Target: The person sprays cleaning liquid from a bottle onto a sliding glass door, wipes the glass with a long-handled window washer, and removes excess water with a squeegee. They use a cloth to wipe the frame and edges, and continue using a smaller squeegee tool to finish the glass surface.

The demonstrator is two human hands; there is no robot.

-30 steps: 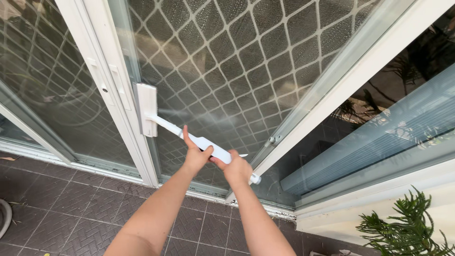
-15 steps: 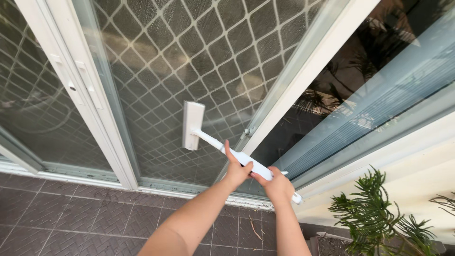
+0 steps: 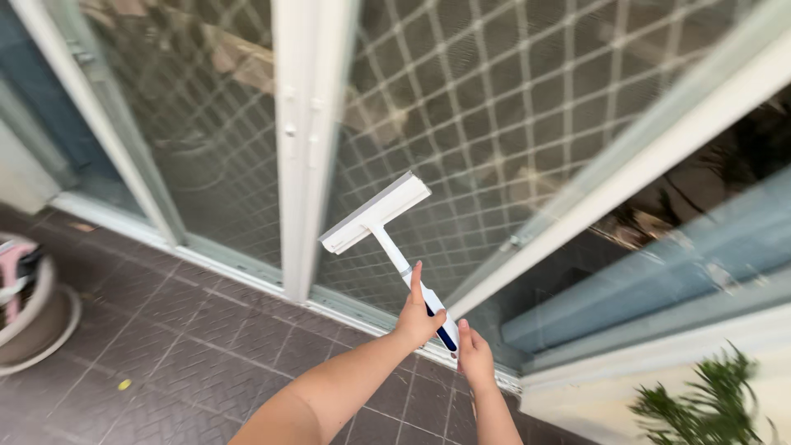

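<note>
I hold a white squeegee (image 3: 376, 216) with a blue-and-white handle in front of a glass sliding door (image 3: 494, 124) backed by a diamond-pattern security mesh. My left hand (image 3: 417, 318) grips the handle higher up. Just below it, my right hand (image 3: 475, 358) holds the handle's lower end. The squeegee's blade sits tilted, near the lower part of the pane, right of the white vertical door frame (image 3: 306, 140). Whether the blade touches the glass I cannot tell.
Dark patterned floor tiles (image 3: 181, 346) run along the door sill. A round pale container (image 3: 33, 313) with a pink item stands at the far left. A green potted plant (image 3: 700, 408) is at the lower right, beside a light wall ledge.
The view has swung to the left and the door frame now sits centre. The squeegee head has turned from upright to slanted, and both hands have shifted lower on the handle.
</note>
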